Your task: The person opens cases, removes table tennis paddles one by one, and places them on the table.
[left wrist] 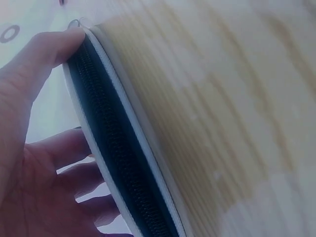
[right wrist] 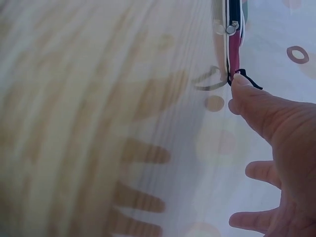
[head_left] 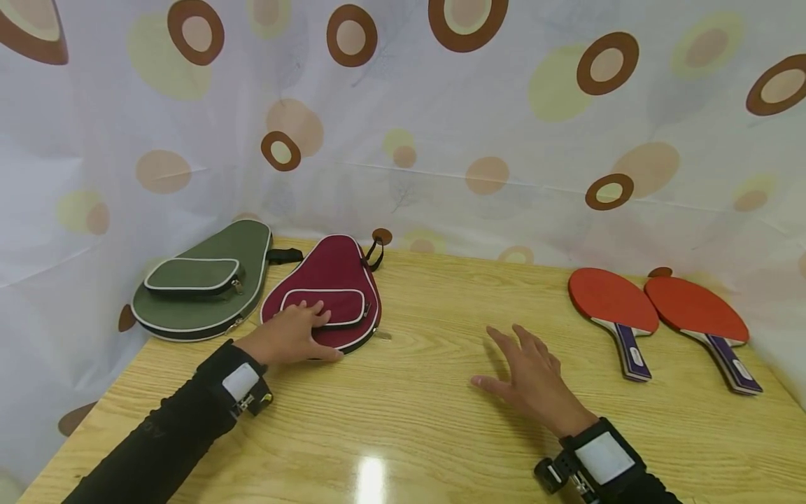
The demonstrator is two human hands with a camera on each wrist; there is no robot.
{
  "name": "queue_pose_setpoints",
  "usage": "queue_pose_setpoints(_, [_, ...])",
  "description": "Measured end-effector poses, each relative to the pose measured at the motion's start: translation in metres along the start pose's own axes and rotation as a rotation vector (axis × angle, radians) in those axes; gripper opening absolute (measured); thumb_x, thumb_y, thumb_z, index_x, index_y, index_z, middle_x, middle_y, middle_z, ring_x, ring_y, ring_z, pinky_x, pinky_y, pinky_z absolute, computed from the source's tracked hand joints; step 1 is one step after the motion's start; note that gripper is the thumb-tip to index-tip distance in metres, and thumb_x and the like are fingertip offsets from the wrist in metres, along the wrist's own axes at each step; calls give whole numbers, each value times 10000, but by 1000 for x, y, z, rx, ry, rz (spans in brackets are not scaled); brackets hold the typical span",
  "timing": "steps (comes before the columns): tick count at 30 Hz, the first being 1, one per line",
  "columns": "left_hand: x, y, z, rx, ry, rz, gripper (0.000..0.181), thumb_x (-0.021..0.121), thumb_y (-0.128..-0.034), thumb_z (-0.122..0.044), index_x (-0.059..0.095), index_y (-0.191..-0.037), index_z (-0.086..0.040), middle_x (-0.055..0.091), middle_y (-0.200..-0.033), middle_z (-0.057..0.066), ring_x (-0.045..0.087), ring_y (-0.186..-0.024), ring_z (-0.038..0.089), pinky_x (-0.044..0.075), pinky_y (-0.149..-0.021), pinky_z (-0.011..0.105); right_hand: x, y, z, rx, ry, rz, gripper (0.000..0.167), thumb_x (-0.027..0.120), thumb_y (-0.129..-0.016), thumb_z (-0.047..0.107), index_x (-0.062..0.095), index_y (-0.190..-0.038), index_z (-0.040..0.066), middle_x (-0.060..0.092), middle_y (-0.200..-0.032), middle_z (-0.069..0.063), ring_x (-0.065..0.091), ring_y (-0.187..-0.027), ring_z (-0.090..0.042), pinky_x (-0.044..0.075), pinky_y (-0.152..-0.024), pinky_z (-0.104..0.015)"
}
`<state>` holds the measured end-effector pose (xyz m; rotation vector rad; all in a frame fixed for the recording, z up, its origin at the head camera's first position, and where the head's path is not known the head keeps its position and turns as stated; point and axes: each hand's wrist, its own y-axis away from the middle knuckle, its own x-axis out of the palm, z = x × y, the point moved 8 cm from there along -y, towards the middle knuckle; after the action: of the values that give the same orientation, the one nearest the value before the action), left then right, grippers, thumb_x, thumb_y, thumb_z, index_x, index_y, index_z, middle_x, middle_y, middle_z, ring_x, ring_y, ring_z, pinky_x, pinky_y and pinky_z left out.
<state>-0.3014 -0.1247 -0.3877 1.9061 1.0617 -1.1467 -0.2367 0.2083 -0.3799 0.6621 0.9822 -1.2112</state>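
A dark red paddle case (head_left: 334, 262) with white piping and a zipped front pocket lies on the table, left of centre. Over its pocket and near edge is my left hand (head_left: 292, 332), fingers spread and thumb stretched out. In the left wrist view the thumb is at the zipped edge of the case (left wrist: 116, 143), and the other fingers are partly hidden behind it. My right hand (head_left: 535, 381) hovers above the table with its fingers apart, holding nothing. The right wrist view has the case's red end (right wrist: 235, 52) in the distance beyond the thumb.
A green paddle case (head_left: 208, 301) lies left of the red one. Two red table tennis paddles (head_left: 611, 297) (head_left: 695, 308) lie at the right, handles toward me. Behind the wooden table (head_left: 403, 413) hangs a white curtain (head_left: 403, 105) with circles.
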Motion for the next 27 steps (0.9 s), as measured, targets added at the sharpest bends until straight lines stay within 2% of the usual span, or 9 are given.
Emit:
queue_pose_setpoints(12, [-3,-2,8,20,-16,-3,845,777,-842,-496,532,-1392,96,401,-1495,341,334,-1361,607,314,-1100,654,-1,-1,-3,-3,22,-8,789,767,-875,455,467,-1490,61,332,-1504,-383,296,-1349,-639,245,-950,-827])
queue_pose_setpoints(24, [-2,-2,4,22,-20,-4,855,773,-847,-498,517,-1410,93,389,-1512,331,309,-1389,590,308,-1097,666,-2,0,-3,-2,15,-5,775,770,-877,437,476,-1479,45,346,-1493,-384,308,-1345,-633,244,-953,-823])
queue_pose_setpoints(27, [-7,2,4,20,2,0,888,752,-860,-524,475,-1450,79,360,-1536,323,280,-1408,584,286,-1101,681,-2,1,-1,-5,10,-4,774,767,-879,439,475,-1479,47,348,-1495,-379,308,-1349,-626,244,-956,-819])
